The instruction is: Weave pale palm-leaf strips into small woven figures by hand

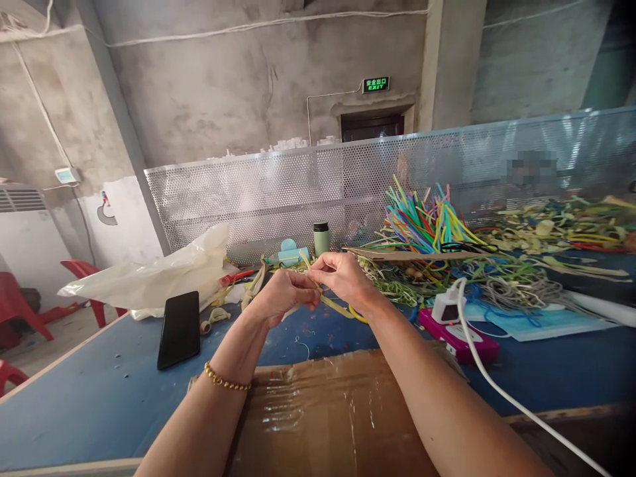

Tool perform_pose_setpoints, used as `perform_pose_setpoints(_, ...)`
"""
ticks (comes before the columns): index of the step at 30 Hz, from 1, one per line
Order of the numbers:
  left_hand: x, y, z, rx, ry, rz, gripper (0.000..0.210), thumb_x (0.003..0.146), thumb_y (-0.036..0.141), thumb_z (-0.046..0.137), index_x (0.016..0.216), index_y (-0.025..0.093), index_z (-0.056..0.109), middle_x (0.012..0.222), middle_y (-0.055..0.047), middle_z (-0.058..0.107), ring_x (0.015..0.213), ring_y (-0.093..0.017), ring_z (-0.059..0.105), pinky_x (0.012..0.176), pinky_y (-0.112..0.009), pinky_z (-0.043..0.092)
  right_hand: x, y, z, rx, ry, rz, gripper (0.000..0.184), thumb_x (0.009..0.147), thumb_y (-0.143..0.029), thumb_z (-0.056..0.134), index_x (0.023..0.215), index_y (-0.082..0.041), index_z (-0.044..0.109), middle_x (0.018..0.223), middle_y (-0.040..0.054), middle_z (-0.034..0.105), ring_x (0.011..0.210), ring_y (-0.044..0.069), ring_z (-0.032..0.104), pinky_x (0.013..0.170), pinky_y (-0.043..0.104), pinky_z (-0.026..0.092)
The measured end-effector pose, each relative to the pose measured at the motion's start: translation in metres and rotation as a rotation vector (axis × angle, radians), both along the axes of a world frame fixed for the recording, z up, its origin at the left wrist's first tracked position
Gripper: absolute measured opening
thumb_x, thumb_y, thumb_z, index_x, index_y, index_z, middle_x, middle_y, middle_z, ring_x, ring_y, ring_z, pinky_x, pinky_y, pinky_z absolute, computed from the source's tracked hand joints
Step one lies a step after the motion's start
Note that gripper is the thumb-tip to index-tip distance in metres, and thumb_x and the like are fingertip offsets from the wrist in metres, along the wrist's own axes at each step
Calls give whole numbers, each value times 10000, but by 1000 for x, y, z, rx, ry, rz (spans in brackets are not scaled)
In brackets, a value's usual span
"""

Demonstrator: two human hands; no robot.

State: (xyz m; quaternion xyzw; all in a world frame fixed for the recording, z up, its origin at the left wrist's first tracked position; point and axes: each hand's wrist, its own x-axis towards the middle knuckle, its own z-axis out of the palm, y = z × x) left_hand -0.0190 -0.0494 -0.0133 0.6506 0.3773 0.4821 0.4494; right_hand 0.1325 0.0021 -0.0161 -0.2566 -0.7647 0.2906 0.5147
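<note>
Both hands meet above the blue table, pinching a thin pale-yellow strip (336, 307) that looks like dried husk or straw. My left hand (285, 295), with a gold bead bracelet (226, 381) on its wrist, has its fingers closed around the strip from the left. From the right, my right hand (342, 277) pinches the same strip between thumb and fingertips. One end of it pokes up above the fingers, and another hangs down to the right. The exact grip is partly hidden by the fingers. Below the forearms lies a taped cardboard sheet or box (328, 411).
A black phone (179, 329) lies left. Behind the hands stand a green bottle (321, 238) and a perforated metal screen (248, 205). To the right are colourful pipe-cleaner-like stems (422, 222), a magenta power strip (460, 338) with a white cable (489, 381), and a blue mask (541, 321).
</note>
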Motion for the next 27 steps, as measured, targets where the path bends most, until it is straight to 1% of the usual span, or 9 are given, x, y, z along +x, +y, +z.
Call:
perform_pose_setpoints(4,-2,3,-2,-45,-64,7,61,615,133,732,558,115,719,574,-59,658,536,-126,586,592,-272,467,2,6,-1,24,59,-5,246,830,-393,647,805,-150,675,724,40,670,667,156,594,621,283,468)
perform_pose_setpoints(6,-4,5,-2,-55,-114,46,56,629,134,737,583,105,723,592,-70,676,534,-124,599,592,-263,469,4,8,1,96,102,-120,300,866,-445,605,860,-153,676,785,59,677,710,170,603,668,304,478)
perform_pose_setpoints(10,-7,11,0,-101,-283,183,38,638,102,747,625,94,712,610,-88,700,544,-142,641,570,-252,477,7,5,6,368,96,-428,187,866,-335,599,864,-160,668,916,99,667,753,182,585,737,328,459)
perform_pose_setpoints(13,-9,17,-1,-131,-470,291,91,630,101,786,662,100,701,648,-94,725,593,-169,684,635,-279,525,1,-4,5,480,17,-548,196,902,-287,549,784,-167,650,788,75,646,692,168,544,684,301,409)
perform_pose_setpoints(16,-9,22,-5,-79,-562,326,166,594,151,849,676,99,715,656,-79,730,607,-156,677,639,-267,520,-10,-12,1,351,-207,-484,341,910,-298,550,591,-181,584,541,14,532,524,130,415,541,282,277)
perform_pose_setpoints(18,-8,24,-8,-49,-546,324,227,555,211,888,679,99,734,629,-59,714,566,-123,634,575,-235,474,-17,-16,-3,278,-312,-435,361,890,-303,583,550,-181,576,502,2,503,493,118,368,523,288,224)
perform_pose_setpoints(21,-6,24,-11,-30,-508,300,300,504,283,921,676,103,754,634,-50,708,543,-94,581,543,-222,427,-23,-16,-7,198,-336,-425,349,865,-311,613,543,-181,582,500,-6,489,496,111,360,521,286,205)
perform_pose_setpoints(23,-5,23,-11,-34,-496,280,322,485,303,929,672,105,758,636,-51,707,557,-95,577,551,-224,424,-24,-15,-8,147,-340,-401,383,856,-313,609,506,-180,531,479,-17,438,492,106,333,514,282,192)
perform_pose_setpoints(27,-3,22,-10,-23,-525,261,353,441,306,944,651,98,751,600,-38,684,554,-94,571,581,-234,442,-24,-11,-10,140,-319,-363,346,844,-242,580,520,-176,474,502,-22,430,515,102,344,525,272,203)
